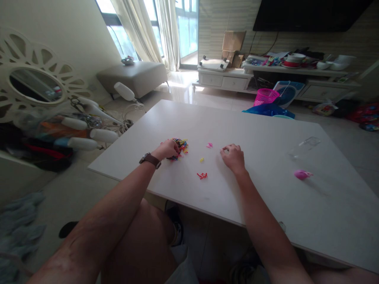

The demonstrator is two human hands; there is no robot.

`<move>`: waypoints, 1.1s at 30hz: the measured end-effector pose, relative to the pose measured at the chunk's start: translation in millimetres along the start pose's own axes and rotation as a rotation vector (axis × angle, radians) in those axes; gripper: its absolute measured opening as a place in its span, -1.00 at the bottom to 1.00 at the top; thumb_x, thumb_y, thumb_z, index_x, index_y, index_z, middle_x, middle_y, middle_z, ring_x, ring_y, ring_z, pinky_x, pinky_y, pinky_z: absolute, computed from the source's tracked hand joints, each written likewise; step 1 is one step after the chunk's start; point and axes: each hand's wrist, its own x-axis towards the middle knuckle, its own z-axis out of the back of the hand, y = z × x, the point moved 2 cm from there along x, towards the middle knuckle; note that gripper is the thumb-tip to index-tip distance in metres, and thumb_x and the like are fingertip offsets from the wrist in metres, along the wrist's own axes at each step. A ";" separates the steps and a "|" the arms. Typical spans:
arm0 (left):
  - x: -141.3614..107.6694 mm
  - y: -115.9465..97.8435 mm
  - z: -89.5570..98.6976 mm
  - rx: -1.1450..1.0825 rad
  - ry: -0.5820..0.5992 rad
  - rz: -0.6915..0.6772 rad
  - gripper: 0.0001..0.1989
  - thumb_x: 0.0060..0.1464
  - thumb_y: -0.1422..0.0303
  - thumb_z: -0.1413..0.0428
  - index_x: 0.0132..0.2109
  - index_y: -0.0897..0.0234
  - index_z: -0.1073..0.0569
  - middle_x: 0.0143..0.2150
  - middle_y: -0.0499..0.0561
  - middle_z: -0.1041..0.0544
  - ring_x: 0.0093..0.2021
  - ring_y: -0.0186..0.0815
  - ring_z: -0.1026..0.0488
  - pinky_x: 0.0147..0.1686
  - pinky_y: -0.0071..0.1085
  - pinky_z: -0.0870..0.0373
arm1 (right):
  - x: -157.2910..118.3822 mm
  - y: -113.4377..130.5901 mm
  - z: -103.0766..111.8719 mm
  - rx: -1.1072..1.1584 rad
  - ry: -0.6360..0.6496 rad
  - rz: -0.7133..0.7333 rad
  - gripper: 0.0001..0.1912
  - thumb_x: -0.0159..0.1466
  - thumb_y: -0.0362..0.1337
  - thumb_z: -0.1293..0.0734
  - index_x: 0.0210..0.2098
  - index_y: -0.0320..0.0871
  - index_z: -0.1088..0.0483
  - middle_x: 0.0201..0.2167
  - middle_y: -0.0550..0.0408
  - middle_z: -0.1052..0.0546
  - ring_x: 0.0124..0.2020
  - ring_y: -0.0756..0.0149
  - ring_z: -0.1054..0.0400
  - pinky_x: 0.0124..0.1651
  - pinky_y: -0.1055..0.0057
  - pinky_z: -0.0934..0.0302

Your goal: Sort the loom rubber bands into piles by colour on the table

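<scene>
At the left of the white table (263, 189), my left hand (169, 150) reaches into a pile of small, thin, multicoloured pieces (181, 145) that look like tiny rubber bands. Its fingers are bent together, and their tips are partly hidden in the pile. Right of the pile lie three small groups: pink pieces (209, 145), yellow pieces (201, 159) and red pieces (202, 176). My right hand (233, 157) rests by the pink group, fingers curled and thumb near the index finger. Whatever may be between those fingertips is too small to make out.
A clear plastic container (304, 146) and a pink object with a knotted-looking end (302, 174) sit on the table's right side. Beyond the far edge are a pink basket (266, 96) and a blue bag (263, 110). A white lamp (103, 135) stands close by the left edge.
</scene>
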 end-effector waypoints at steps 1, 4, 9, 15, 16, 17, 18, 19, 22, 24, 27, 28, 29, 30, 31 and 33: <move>-0.5 -0.3 0.3 -0.004 -0.011 -0.016 -0.85 -0.29 0.35 -0.32 -0.45 0.28 -0.62 -0.66 -0.05 -0.43 -0.61 -0.36 -0.33 -0.60 -0.49 -0.21 | -0.2 0.4 -0.1 0.003 0.000 0.000 -0.70 0.32 -0.12 -0.22 -0.26 -0.13 -0.54 -0.09 -0.08 -0.53 0.01 0.04 -0.28 0.00 0.17 -0.20; -1.8 -1.0 0.5 0.005 -0.034 -0.014 -0.89 -0.21 0.36 -0.26 -0.43 0.27 -0.63 -0.68 -0.06 -0.41 -0.62 -0.38 -0.32 -0.61 -0.50 -0.18 | -0.5 1.3 -0.5 0.003 0.004 0.003 -0.70 0.33 -0.12 -0.22 -0.27 -0.12 -0.54 -0.09 -0.08 -0.54 0.00 0.04 -0.29 0.00 0.17 -0.20; 1.7 -2.1 -4.0 0.047 -0.040 -0.024 -0.91 -0.22 0.34 -0.26 -0.48 0.25 -0.61 -0.64 -0.04 -0.46 -0.60 -0.38 -0.33 -0.63 -0.51 -0.14 | -0.8 2.2 -1.3 0.012 0.003 0.013 -0.70 0.33 -0.12 -0.22 -0.27 -0.12 -0.54 -0.12 -0.09 -0.54 -0.01 0.04 -0.29 0.00 0.17 -0.21; 6.6 -1.8 -7.9 0.096 -0.054 -0.004 -0.91 -0.24 0.38 -0.27 -0.45 0.24 -0.63 -0.55 0.01 -0.54 -0.51 -0.31 -0.43 -0.57 -0.50 -0.21 | -1.3 3.3 -1.2 0.011 0.008 0.017 -0.70 0.33 -0.12 -0.22 -0.28 -0.12 -0.54 -0.11 -0.07 -0.55 -0.01 0.04 -0.30 0.00 0.16 -0.21; 7.0 -1.5 -8.3 0.098 -0.062 -0.007 -0.91 -0.25 0.39 -0.27 -0.45 0.23 -0.63 -0.54 0.01 -0.55 -0.50 -0.30 -0.43 -0.56 -0.50 -0.22 | -1.4 3.4 -1.1 0.013 0.008 0.016 -0.70 0.33 -0.12 -0.22 -0.28 -0.12 -0.54 -0.11 -0.07 -0.55 -0.01 0.04 -0.31 0.00 0.16 -0.21; 7.3 -1.2 -8.6 0.099 -0.069 -0.010 -0.92 -0.25 0.39 -0.27 -0.46 0.23 -0.63 -0.54 0.01 -0.55 -0.49 -0.30 -0.44 -0.56 -0.50 -0.22 | -1.5 3.6 -1.2 0.015 0.009 0.017 -0.71 0.32 -0.13 -0.23 -0.27 -0.12 -0.54 -0.10 -0.07 -0.55 -0.01 0.04 -0.31 0.00 0.17 -0.21; 7.6 -0.9 -9.0 0.099 -0.072 -0.014 -0.92 -0.25 0.39 -0.27 -0.47 0.23 -0.62 -0.54 0.01 -0.54 -0.49 -0.30 -0.44 -0.55 -0.49 -0.22 | -1.6 3.8 -1.2 0.016 0.010 0.018 -0.71 0.32 -0.13 -0.23 -0.27 -0.12 -0.54 -0.11 -0.07 -0.55 -0.01 0.05 -0.31 0.00 0.17 -0.21; 7.9 -0.5 -9.5 0.099 -0.072 -0.017 -0.93 -0.24 0.38 -0.27 -0.48 0.23 -0.62 -0.55 0.01 -0.54 -0.49 -0.29 -0.44 -0.55 -0.49 -0.22 | -1.7 3.9 -1.2 0.017 0.010 0.019 -0.71 0.32 -0.13 -0.23 -0.27 -0.12 -0.54 -0.11 -0.07 -0.55 -0.01 0.05 -0.31 0.00 0.17 -0.21; 8.8 0.7 -10.4 0.101 -0.066 -0.016 -0.93 -0.25 0.38 -0.28 -0.48 0.23 -0.61 -0.54 0.01 -0.54 -0.48 -0.29 -0.45 -0.54 -0.49 -0.24 | -1.9 4.4 -1.4 0.018 0.011 0.025 -0.71 0.32 -0.13 -0.23 -0.28 -0.12 -0.54 -0.12 -0.07 -0.55 -0.01 0.05 -0.31 0.00 0.17 -0.21; 9.3 1.1 -10.6 0.099 -0.062 -0.007 -0.93 -0.26 0.38 -0.29 -0.48 0.22 -0.61 -0.53 0.01 -0.55 -0.47 -0.28 -0.46 -0.53 -0.49 -0.25 | -2.0 4.5 -1.5 0.020 0.010 0.027 -0.71 0.32 -0.13 -0.23 -0.28 -0.11 -0.54 -0.12 -0.06 -0.56 -0.01 0.05 -0.32 0.00 0.17 -0.21; 10.1 1.4 -11.0 0.093 -0.067 -0.003 -0.92 -0.28 0.39 -0.30 -0.49 0.23 -0.60 -0.53 0.01 -0.55 -0.47 -0.27 -0.47 -0.52 -0.49 -0.26 | -2.2 4.7 -1.5 0.019 0.007 0.026 -0.71 0.32 -0.13 -0.23 -0.29 -0.11 -0.54 -0.13 -0.06 -0.56 -0.01 0.04 -0.32 -0.01 0.17 -0.21; 10.5 1.6 -11.3 0.092 -0.071 -0.004 -0.92 -0.29 0.39 -0.30 -0.49 0.22 -0.60 -0.53 0.01 -0.55 -0.46 -0.27 -0.47 -0.52 -0.49 -0.27 | -2.2 4.9 -1.3 0.019 0.008 0.025 -0.71 0.32 -0.13 -0.23 -0.29 -0.11 -0.54 -0.13 -0.06 -0.56 -0.01 0.04 -0.32 -0.01 0.17 -0.21; 10.9 2.0 -11.6 0.092 -0.073 -0.003 -0.93 -0.29 0.39 -0.30 -0.50 0.22 -0.60 -0.54 0.01 -0.55 -0.46 -0.27 -0.47 -0.51 -0.49 -0.28 | -2.3 5.1 -1.1 0.019 0.012 0.025 -0.71 0.32 -0.13 -0.23 -0.29 -0.11 -0.54 -0.13 -0.06 -0.56 -0.01 0.04 -0.32 -0.01 0.17 -0.21; 11.4 2.5 -12.0 0.094 -0.074 -0.001 -0.93 -0.29 0.39 -0.30 -0.50 0.22 -0.60 -0.54 0.01 -0.54 -0.46 -0.26 -0.48 -0.50 -0.48 -0.29 | -2.4 5.5 -0.8 0.019 0.015 0.024 -0.71 0.33 -0.13 -0.23 -0.29 -0.11 -0.54 -0.13 -0.06 -0.56 -0.01 0.04 -0.32 -0.01 0.17 -0.21; 11.9 3.1 -12.5 0.095 -0.073 0.001 -0.93 -0.28 0.39 -0.29 -0.50 0.22 -0.60 -0.54 0.01 -0.54 -0.45 -0.26 -0.48 -0.49 -0.48 -0.29 | -2.6 5.9 -0.4 0.018 0.020 0.023 -0.71 0.33 -0.13 -0.23 -0.28 -0.11 -0.54 -0.13 -0.06 -0.56 -0.01 0.04 -0.32 -0.01 0.17 -0.21; 12.9 4.6 -13.3 0.100 -0.065 0.006 -0.94 -0.27 0.39 -0.29 -0.49 0.22 -0.60 -0.53 0.01 -0.55 -0.43 -0.25 -0.49 -0.47 -0.47 -0.29 | -2.8 6.8 0.4 0.016 0.025 0.021 -0.71 0.33 -0.13 -0.23 -0.28 -0.11 -0.54 -0.12 -0.06 -0.56 0.00 0.04 -0.32 -0.01 0.17 -0.21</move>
